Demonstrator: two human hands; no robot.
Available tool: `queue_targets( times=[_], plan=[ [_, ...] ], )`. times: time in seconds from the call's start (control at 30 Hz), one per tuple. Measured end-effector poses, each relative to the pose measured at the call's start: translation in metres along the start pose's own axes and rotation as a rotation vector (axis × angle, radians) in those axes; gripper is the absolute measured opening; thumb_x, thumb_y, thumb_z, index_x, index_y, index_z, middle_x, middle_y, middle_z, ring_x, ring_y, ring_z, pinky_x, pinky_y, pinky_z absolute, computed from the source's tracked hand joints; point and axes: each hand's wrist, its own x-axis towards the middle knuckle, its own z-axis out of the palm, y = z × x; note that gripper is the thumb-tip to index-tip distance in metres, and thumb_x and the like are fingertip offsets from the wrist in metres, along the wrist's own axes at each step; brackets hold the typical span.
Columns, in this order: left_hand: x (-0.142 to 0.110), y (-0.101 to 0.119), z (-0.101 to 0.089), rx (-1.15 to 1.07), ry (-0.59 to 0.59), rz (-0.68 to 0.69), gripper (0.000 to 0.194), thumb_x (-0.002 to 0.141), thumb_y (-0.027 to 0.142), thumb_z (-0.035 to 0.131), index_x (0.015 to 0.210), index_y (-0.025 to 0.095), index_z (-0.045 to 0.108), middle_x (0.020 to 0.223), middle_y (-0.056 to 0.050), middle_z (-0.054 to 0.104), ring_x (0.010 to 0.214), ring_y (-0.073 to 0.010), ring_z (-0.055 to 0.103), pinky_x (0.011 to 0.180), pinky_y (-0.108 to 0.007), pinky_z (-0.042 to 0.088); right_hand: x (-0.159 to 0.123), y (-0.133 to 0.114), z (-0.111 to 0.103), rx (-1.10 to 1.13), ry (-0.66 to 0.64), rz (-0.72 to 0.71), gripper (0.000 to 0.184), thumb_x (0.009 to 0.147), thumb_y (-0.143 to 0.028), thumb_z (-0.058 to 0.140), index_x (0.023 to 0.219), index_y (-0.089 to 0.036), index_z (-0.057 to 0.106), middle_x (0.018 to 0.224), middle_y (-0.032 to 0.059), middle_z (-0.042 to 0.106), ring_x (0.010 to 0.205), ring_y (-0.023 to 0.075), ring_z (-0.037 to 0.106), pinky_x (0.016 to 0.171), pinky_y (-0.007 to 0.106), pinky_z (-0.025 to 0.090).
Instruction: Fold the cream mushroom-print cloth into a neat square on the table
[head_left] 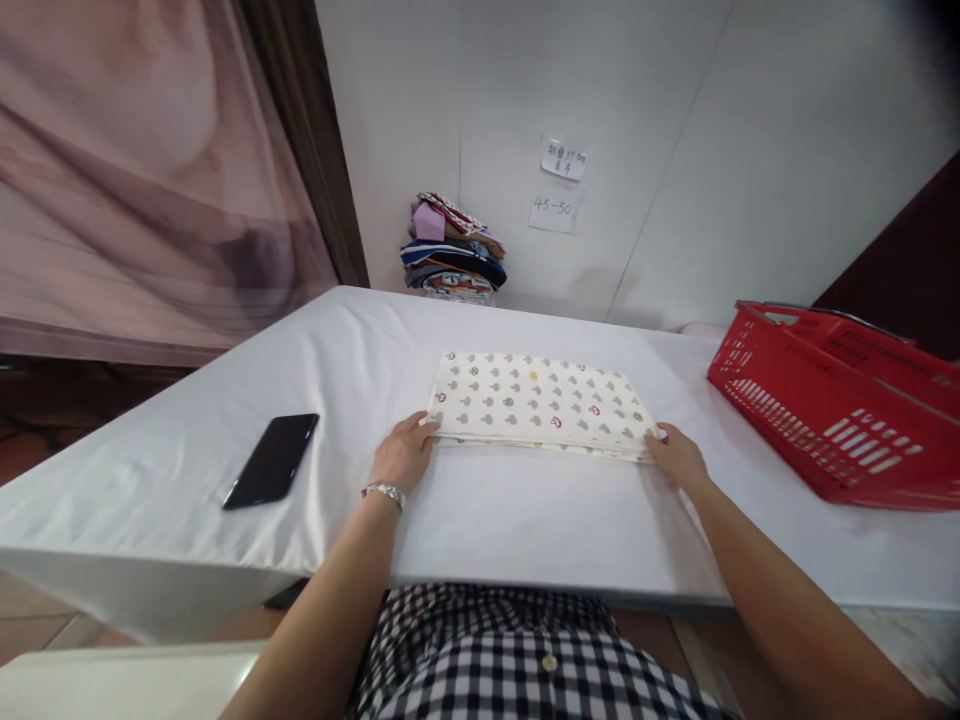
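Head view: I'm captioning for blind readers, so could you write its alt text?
Left hand and right hand hold a folded patterned cloth by its near corners on a white-covered table; black phone at left, red basket at right.

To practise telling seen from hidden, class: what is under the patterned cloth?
The folded patterned cloth rests on the white tablecloth, visible around its edges. Anything directly beneath the fold is covered and cannot be seen.
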Motion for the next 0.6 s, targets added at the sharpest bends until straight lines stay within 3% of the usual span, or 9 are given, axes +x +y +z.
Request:
queue_targets(
  times=[0.23,0.37,0.47,0.6],
  plan=[
    [0.001,-0.006,0.005,-0.015,-0.036,-0.032,0.037,0.078,0.019,0.043,0.103,0.028,0.069,0.118,0.0,0.063,0.104,-0.0229,0.06,0.087,-0.035,0.051,-0.008,-0.005,-0.003,-0.044,0.042,-0.072,0.049,0.086,-0.037,0.044,0.131,-0.017,0.045,0.121,0.0128,0.057,0.108,0.0258,0.054,0.086,0.034,0.042],
    [-0.001,0.006,0.005,-0.053,0.045,-0.035,0.046,0.074,0.016,0.043,0.115,0.023,0.062,0.128,-0.007,0.056,0.112,-0.0269,0.055,0.09,-0.042,0.048,-0.013,-0.012,0.0,0.045,0.161,-0.271,0.041,0.085,-0.026,0.044,0.125,-0.018,0.051,0.13,0.0105,0.051,0.12,0.0244,0.046,0.1,0.036,0.036],
    [-0.002,0.027,0.002,-0.049,0.097,0.09,0.044,0.077,0.018,0.042,0.117,0.021,0.06,0.129,-0.008,0.055,0.12,-0.0277,0.048,0.097,-0.046,0.042,-0.019,-0.022,0.004,0.189,0.224,-0.482,0.033,0.084,-0.021,0.045,0.113,-0.021,0.06,0.126,0.0075,0.055,0.119,0.0232,0.047,0.105,0.039,0.033],
    [0.002,0.046,0.004,-0.062,0.047,0.292,0.034,0.083,0.025,0.042,0.109,0.021,0.065,0.123,-0.008,0.06,0.116,-0.0261,0.051,0.1,-0.046,0.037,-0.027,-0.03,0.012,0.299,0.105,-0.634,0.024,0.082,-0.02,0.049,0.096,-0.025,0.068,0.113,0.0043,0.063,0.111,0.0222,0.053,0.102,0.039,0.036]
  ],
)
